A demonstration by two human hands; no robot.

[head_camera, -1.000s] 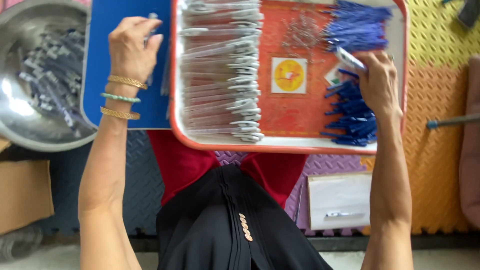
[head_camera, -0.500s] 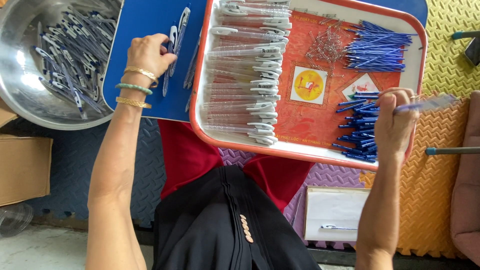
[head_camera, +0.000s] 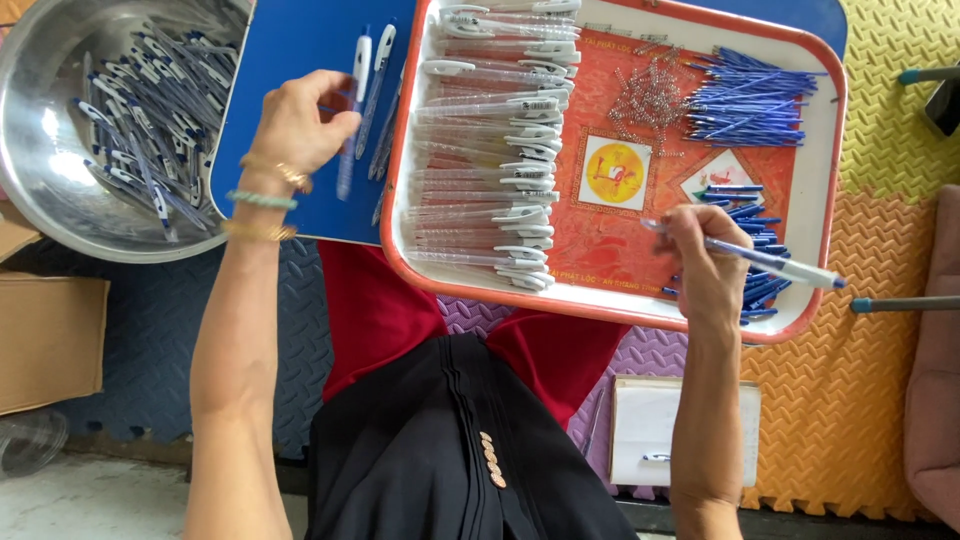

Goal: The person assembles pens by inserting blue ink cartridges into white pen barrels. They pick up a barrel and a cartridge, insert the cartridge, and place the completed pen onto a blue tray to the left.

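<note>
My right hand (head_camera: 708, 262) is over the near right part of the orange tray (head_camera: 823, 205), gripping a white and blue pen (head_camera: 775, 264) that points right past the tray's rim. My left hand (head_camera: 296, 122) rests on the blue board (head_camera: 290, 55), fingers curled around a pen (head_camera: 351, 125) lying there beside two others. A stack of clear pen barrels with white clips (head_camera: 495, 140) fills the tray's left half. Small metal springs (head_camera: 647, 97) and blue refills (head_camera: 750, 97) lie at its far side, and more refills (head_camera: 748, 240) lie by my right hand.
A steel bowl (head_camera: 60, 130) full of finished blue and white pens stands at the left. A cardboard box (head_camera: 45, 335) sits below it. Coloured foam mats (head_camera: 870, 400) cover the floor, with a white paper pad (head_camera: 660, 425) near my knee.
My right hand has drawn back toward me with the pen, level across the tray's near edge. My left hand has settled on a pen on the blue board. The view has shifted.
</note>
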